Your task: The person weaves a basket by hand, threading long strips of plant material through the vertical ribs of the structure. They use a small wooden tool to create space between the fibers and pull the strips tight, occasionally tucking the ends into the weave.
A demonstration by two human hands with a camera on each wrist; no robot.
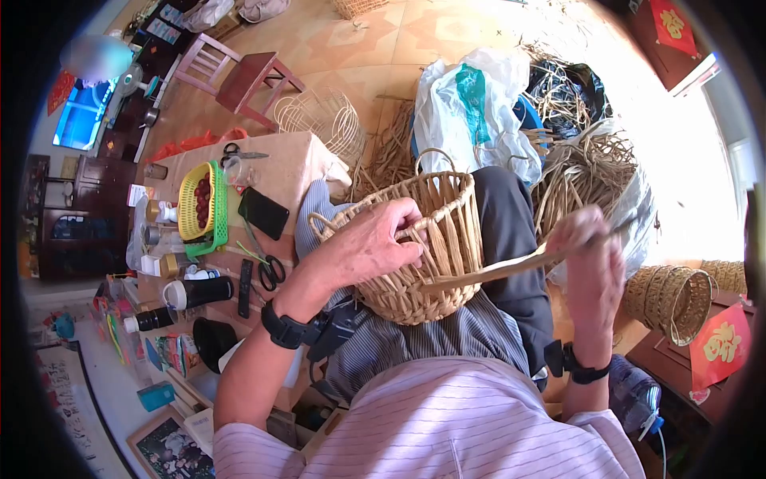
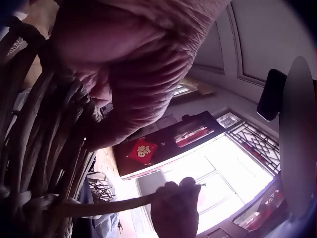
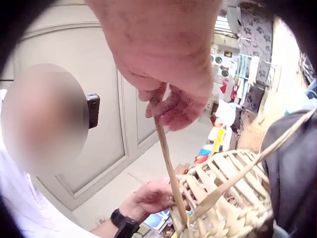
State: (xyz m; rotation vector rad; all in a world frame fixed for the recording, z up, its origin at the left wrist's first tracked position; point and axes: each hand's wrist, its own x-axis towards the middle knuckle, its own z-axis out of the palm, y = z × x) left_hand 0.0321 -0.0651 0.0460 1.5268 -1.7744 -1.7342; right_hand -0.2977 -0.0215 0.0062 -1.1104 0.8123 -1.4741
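A woven straw basket (image 1: pixel 399 302) with two loop handles sits on the person's lap. My left hand (image 1: pixel 359 243) grips its near upper side, fingers curled over the rim and thumb outside, as the left wrist view also shows. From the basket's lower wall a flat straw strand (image 1: pixel 511 267) runs taut to the right. Its far end is pinched in my right hand (image 1: pixel 589 255), which is raised off to the right and slightly blurred. In the right wrist view the strand (image 3: pixel 167 158) rises from the weave to the fingers, and a second strand (image 3: pixel 257 158) stretches away from the basket.
At left a cloth-covered table (image 1: pixel 279 152) bears scissors (image 1: pixel 271 271), a phone (image 1: pixel 264 213), a yellow basket (image 1: pixel 191 211) and bottles. Ahead lie plastic bags (image 1: pixel 447 112) and heaped dry straw (image 1: pixel 582 176). Finished woven pieces (image 1: pixel 666 299) stand at right.
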